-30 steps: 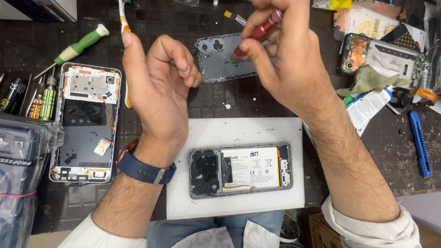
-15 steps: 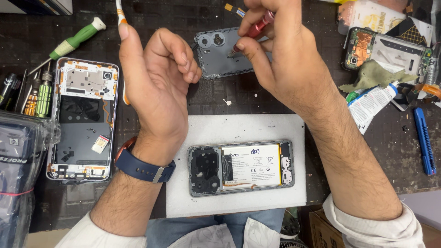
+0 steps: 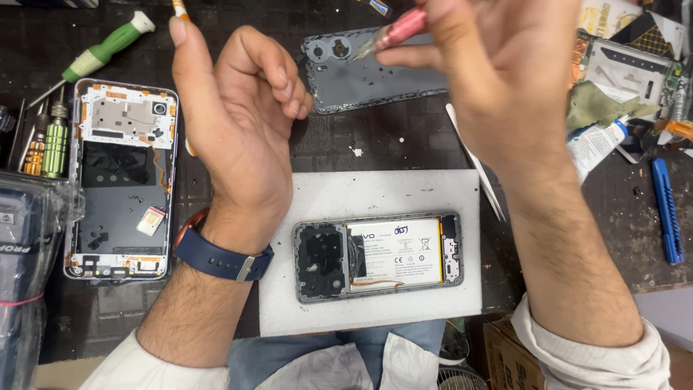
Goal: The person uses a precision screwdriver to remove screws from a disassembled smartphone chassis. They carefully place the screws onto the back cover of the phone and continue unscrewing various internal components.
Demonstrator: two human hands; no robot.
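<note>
Both hands lift higher: right hand [image 3: 505, 94] fingers pinch the red tool [image 3: 395, 30] above the back cover [image 3: 375, 76] at the desk's far edge; left hand [image 3: 231, 123] hangs half-curled, empty.

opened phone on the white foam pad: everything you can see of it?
The opened phone lies flat, lengthwise left to right, on the white foam pad, back cover off. Grey frame; dark camera end on the left, a white-labelled battery in the middle, a narrow board strip at the right. An orange flex runs along the battery's lower edge. Neither hand touches it.
</note>
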